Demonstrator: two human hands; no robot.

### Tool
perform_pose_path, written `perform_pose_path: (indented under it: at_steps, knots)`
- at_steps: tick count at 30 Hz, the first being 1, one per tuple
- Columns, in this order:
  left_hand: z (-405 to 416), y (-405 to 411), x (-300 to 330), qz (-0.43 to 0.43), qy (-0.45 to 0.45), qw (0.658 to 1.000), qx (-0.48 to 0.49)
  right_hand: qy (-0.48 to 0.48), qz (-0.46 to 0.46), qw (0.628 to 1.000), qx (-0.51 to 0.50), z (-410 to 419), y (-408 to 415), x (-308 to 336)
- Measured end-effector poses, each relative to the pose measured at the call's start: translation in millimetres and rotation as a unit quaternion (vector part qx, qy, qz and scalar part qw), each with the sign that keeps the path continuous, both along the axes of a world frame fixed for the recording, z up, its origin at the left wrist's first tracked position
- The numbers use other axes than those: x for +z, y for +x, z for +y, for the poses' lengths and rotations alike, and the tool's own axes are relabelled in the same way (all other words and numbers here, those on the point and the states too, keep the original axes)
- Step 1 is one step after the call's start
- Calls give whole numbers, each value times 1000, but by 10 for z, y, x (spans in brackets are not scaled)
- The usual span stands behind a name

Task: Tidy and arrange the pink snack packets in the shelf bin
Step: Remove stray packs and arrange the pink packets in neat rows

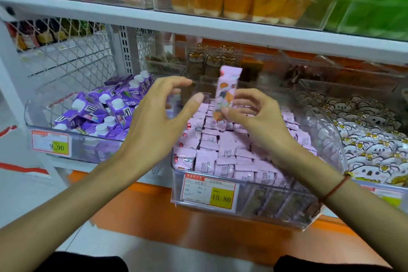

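Head view, left to right: I see a clear bin (50,130) of purple pouches with white caps (106,110), tagged 9.90. My left hand (154,117) hovers over the gap between bins, fingers spread and holding nothing. Next, the clear shelf bin (242,207), tagged 15.80, holds rows of pink snack packets (220,157). Above them my right hand (254,115) pinches one pink packet (226,93) upright. Far right, a bin of white flower-print packets (375,139).
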State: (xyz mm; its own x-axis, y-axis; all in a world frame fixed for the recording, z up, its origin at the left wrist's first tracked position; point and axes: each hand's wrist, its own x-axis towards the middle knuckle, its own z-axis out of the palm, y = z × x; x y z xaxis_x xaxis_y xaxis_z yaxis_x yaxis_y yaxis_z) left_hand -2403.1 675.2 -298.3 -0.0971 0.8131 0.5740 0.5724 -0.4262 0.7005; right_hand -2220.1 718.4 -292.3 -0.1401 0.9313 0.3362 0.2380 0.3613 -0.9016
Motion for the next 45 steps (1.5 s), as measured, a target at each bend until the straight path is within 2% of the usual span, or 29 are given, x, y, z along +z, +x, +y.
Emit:
perform_pose_path:
  at_steps: [2,4,10,15,19,22,25,29,35,37,40,43,45]
  knots:
    - [33,-48,-41,50,-17,998,27,-90,68,994,-3,65,69,-15]
    - [50,-73,-79,73,-55,995,34,-115,74,991,-8,95,104,-26]
    - [86,-89,-142,33,-155,987,26,-89,89,992,-23,156,114,4]
    - [89,-97,-186,-8,-173,985,20,-51,93,989,-106,485,-13,63]
    - [84,-104,-185,-5,-178,984,26,1,-49,992,-118,834,-269,58]
    - [78,-101,-186,-5,-180,983,28,53,-192,976,-87,997,-422,-8]
    - [70,-102,-182,-3,-185,982,26,71,-338,938,-19,1092,-460,-120]
    - [68,-113,-183,-5,-184,983,23,130,-487,864,-21,1230,-384,-212]
    - [50,-88,-163,-4,-184,983,21,40,-594,802,50,1343,-339,-189]
    - [53,-86,-168,-4,-180,983,21,6,-559,826,71,1342,-334,-122]
    - [62,-83,-167,-7,-171,985,20,-2,-433,901,27,1360,-344,-36]
    - [67,-88,-173,-4,-163,986,20,33,-410,910,-55,1419,-389,-24]
    - [71,-91,-178,0,-163,986,29,30,-431,900,-58,1441,-447,-51]
